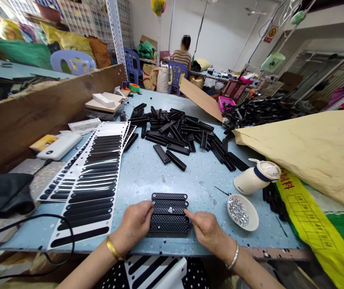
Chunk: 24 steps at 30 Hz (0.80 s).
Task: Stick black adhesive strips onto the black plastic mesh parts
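Several black perforated strips (169,218) lie side by side in a block near the table's front edge, with a few small silver pieces (171,209) on them. My left hand (136,221) is closed at the block's left end, thumb and finger pressed together at a strip end. At the right end, my right hand (205,225) has its fingers curled, with the index fingertip touching a strip; anything between the fingertips is too small to make out. A white bowl (255,220) of small silver pieces stands to the right.
A pile of black strips (174,130) covers the table's middle back. Sheets of black stickers (92,180) lie left. At the right are a cream bottle (251,178) and yellow sacking (310,148). A cable (72,228) loops at the left. A person (182,54) sits far back.
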Each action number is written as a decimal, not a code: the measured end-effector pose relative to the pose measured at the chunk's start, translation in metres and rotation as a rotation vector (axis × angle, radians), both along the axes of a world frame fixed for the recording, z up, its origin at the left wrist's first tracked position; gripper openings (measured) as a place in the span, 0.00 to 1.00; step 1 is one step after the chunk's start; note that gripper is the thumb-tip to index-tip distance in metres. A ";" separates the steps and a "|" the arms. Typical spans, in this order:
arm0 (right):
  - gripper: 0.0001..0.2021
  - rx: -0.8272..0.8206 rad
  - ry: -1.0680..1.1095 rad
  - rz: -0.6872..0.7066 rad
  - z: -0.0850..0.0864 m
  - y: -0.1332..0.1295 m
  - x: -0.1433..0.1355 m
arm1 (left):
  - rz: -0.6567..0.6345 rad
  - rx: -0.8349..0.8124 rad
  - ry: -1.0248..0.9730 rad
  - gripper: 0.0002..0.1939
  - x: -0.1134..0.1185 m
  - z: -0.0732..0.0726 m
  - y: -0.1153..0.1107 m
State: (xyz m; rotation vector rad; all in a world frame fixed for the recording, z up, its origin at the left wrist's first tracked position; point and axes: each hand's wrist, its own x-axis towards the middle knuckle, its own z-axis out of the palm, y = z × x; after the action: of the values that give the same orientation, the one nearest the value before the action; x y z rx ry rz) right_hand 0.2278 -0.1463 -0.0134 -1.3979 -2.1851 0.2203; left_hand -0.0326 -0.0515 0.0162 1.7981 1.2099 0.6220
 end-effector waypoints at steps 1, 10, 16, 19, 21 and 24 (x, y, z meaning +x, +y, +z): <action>0.20 0.006 -0.003 0.000 0.000 0.000 0.000 | 0.013 -0.025 -0.020 0.10 0.000 0.000 0.001; 0.20 0.024 0.000 0.000 0.003 0.001 -0.001 | 0.090 -0.381 -0.197 0.10 0.001 0.003 0.014; 0.19 0.041 -0.007 0.003 0.002 0.003 -0.001 | 0.136 -0.517 -0.260 0.12 0.001 0.002 0.018; 0.19 0.042 -0.002 0.008 0.002 0.003 -0.001 | 0.128 -0.556 -0.280 0.13 -0.001 0.002 0.019; 0.19 0.038 -0.006 0.009 0.002 0.003 -0.001 | 0.125 -0.572 -0.289 0.13 -0.002 0.002 0.019; 0.20 0.035 -0.009 0.007 0.002 0.002 -0.001 | 0.124 -0.581 -0.299 0.14 -0.002 0.002 0.018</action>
State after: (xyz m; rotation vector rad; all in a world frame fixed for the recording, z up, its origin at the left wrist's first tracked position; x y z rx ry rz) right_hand 0.2271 -0.1443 -0.0114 -1.3754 -2.1906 0.1778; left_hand -0.0344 -0.0338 0.0186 1.1111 1.1513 0.5174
